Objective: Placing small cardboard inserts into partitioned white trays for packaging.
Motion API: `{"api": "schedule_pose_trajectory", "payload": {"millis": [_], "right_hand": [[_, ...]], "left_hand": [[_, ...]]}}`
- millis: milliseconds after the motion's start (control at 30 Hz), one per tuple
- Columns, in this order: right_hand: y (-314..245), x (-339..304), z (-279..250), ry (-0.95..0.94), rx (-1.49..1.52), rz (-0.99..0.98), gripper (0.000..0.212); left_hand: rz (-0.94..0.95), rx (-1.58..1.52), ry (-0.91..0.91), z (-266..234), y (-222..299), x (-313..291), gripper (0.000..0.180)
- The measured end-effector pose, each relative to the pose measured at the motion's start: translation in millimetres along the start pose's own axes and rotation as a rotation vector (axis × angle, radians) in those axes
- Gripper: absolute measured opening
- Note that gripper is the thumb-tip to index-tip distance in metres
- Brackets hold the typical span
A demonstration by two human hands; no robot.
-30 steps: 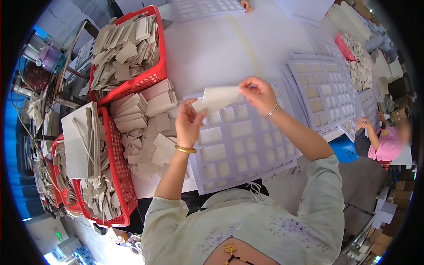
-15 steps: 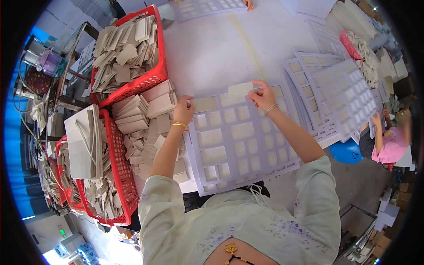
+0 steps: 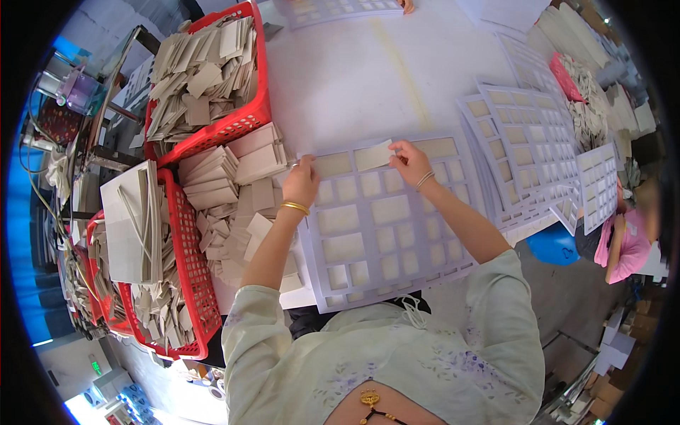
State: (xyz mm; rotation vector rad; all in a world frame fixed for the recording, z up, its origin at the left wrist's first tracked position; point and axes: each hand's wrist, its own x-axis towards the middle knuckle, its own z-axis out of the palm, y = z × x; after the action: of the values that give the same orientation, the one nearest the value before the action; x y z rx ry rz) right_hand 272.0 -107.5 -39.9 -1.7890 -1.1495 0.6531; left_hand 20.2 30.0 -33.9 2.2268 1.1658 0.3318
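Observation:
A white sheet with rectangular cut-out windows lies on the table in front of me, on top of at least one similar sheet. My right hand pinches the right end of a pale rectangular cardboard piece. That piece is slightly tilted over the middle window of the sheet's far row. At the sheet's far left corner is my left hand, its fingers curled together; what lies between them is hidden. Beside it spreads a heap of loose grey-beige cardboard pieces.
Red plastic baskets full of cardboard pieces stand on my left. More windowed sheets are piled to my right. Beyond them a person in pink is beside another windowed sheet. Another person's fingers show at the far edge.
The cardboard piece in my right hand has come left and nearer, down over the window. My left hand has shifted slightly. On the right, a windowed sheet has moved off the pile toward the person in pink.

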Motion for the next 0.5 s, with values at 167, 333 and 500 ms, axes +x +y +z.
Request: {"api": "schedule_pose_trajectory", "payload": {"millis": [167, 333, 500], "right_hand": [[-4, -1, 3, 0.038, -0.151, -0.084, 0.019], [-11, -2, 6, 0.071, -0.192, -0.108, 0.017], [-4, -3, 6, 0.017, -0.172, -0.1, 0.017]], "left_hand": [[0.094, 0.026, 0.081, -1, 5, -11, 0.029], [0.107, -0.001, 0.089, -5, 11, -25, 0.027], [0.09, -0.008, 0.065, -9, 17, -42, 0.027]]}}
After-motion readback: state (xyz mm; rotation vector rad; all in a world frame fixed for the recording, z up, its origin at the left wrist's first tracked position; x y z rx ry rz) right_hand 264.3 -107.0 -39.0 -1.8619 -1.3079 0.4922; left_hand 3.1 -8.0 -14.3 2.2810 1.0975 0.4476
